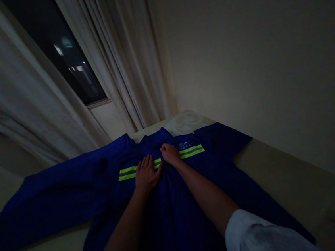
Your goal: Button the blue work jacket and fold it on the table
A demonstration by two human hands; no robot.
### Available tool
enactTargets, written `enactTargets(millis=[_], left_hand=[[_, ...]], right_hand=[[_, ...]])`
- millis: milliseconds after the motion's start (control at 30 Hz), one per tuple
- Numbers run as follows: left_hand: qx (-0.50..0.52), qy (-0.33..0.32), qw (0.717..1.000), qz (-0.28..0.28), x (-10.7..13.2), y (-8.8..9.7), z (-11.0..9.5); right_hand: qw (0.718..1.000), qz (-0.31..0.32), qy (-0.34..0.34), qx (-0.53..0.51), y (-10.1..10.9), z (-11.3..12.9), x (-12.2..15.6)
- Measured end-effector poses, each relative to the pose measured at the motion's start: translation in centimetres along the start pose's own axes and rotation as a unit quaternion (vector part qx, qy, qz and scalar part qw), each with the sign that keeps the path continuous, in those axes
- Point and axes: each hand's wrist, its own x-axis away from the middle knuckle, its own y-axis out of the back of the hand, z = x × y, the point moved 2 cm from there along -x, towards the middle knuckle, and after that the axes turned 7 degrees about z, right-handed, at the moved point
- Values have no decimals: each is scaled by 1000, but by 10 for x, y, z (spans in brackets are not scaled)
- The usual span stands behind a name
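A dark blue work jacket [187,203] lies front side up, its sleeves spread to both sides. Yellow-green reflective strips cross its chest, and small white print shows above the right one. My left hand [147,175] rests flat on the left chest strip with its fingers stretched out. Just below the collar, at the front opening, my right hand [169,154] is closed on the jacket's edge. Exactly what its fingers pinch there is partly hidden. A fold runs down the jacket's front from between my hands.
Under the jacket is a pale bed-like surface [280,169] with a swirl pattern at its far corner. A bare wall [252,52] borders it on the right. Light curtains [124,58] hang behind, beside a dark window [67,52]. The room is dim.
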Motion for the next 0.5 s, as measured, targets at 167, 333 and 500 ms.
enactTargets(millis=[167, 333, 500], left_hand=[[1, -18, 999, -27, 1, 3, 2], [-3, -47, 997, -61, 13, 21, 2], [10, -50, 997, -51, 23, 36, -7]], right_hand=[[998, -51, -22, -23, 10, -2, 4], [989, -83, 120, 16, 24, 19, 66], [939, 71, 309, 136, 15, 20, 227]])
